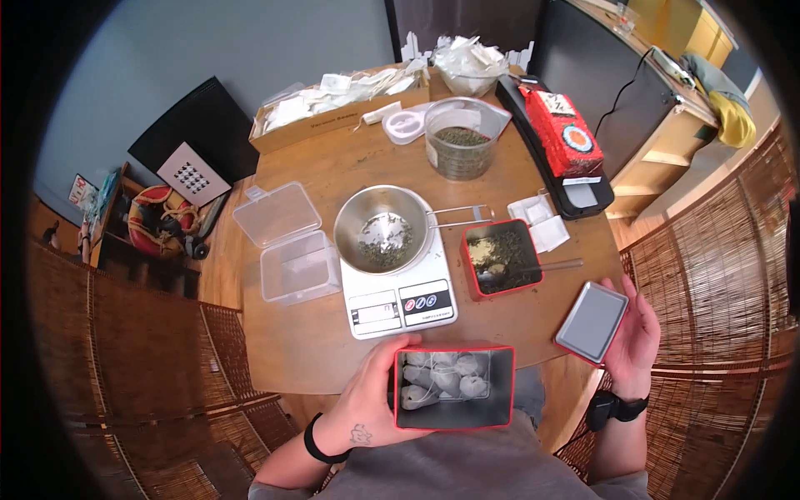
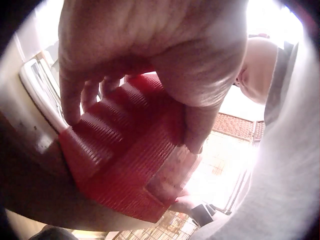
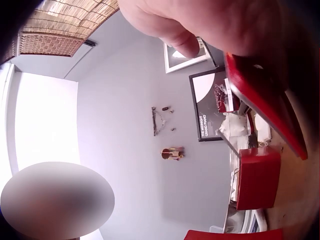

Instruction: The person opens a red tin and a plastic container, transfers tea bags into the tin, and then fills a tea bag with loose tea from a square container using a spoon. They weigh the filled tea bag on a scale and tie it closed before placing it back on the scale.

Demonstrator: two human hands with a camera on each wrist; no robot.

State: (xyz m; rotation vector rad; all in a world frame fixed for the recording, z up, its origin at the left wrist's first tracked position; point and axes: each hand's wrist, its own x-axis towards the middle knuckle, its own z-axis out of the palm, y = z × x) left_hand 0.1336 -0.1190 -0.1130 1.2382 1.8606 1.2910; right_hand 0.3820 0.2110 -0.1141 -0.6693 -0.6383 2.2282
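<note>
My left hand point(image 1: 371, 396) grips a red tin point(image 1: 502, 392) at the table's front edge, low in the head view. Inside it lie several small filled tea bags point(image 1: 446, 379) tied with white string. In the left wrist view the fingers and thumb wrap the tin's ribbed red outside point(image 2: 120, 135). Off to the right, my right hand point(image 1: 639, 333) holds the tin's lid point(image 1: 592, 322) by its edge, grey inner face up. The right wrist view shows this red lid point(image 3: 265, 100) edge-on beneath the hand.
A steel pan point(image 1: 379, 204) with loose leaves sits on a white kitchen scale point(image 1: 362, 325). Beside it stand a clear plastic box point(image 1: 300, 275) and a second red tin point(image 1: 483, 287) with leaves and a spoon point(image 1: 558, 265). Behind are a glass jug point(image 1: 458, 167) and a cardboard box point(image 1: 333, 125).
</note>
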